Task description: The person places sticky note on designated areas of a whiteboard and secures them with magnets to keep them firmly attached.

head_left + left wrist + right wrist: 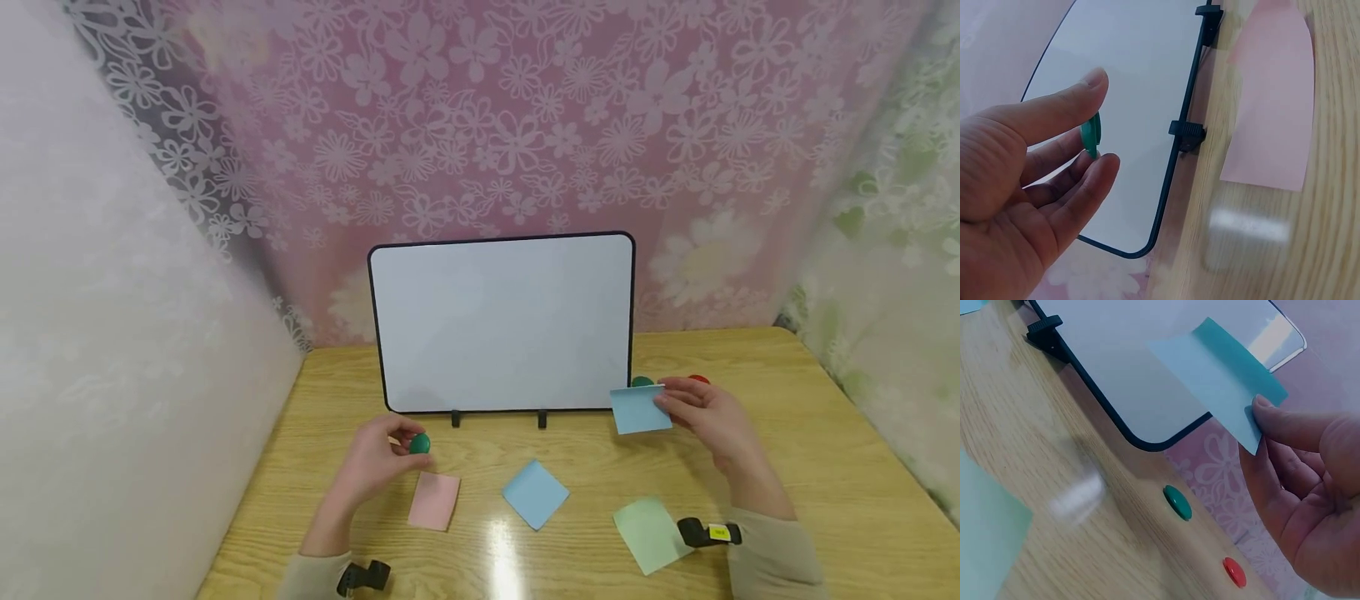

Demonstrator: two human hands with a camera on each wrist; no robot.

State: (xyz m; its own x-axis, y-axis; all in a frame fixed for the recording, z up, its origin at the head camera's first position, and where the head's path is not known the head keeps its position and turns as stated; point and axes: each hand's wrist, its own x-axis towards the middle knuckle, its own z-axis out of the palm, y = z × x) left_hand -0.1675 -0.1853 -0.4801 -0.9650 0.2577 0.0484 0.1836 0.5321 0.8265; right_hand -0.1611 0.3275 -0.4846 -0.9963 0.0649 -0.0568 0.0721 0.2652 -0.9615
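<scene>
My left hand pinches a round green magnet between thumb and fingers, above the table left of the whiteboard's feet. A pink sticky note lies just below that hand. At the board's lower right corner, my right hand holds a blue sticky note by its edge between thumb and fingers. In the right wrist view the note's darker strip runs along its upper side. The whiteboard, white with a black frame, stands upright with a bare surface.
A second blue note and a green note lie on the wooden table. Behind my right hand a green magnet and a red magnet rest near the back edge. Black feet hold up the board.
</scene>
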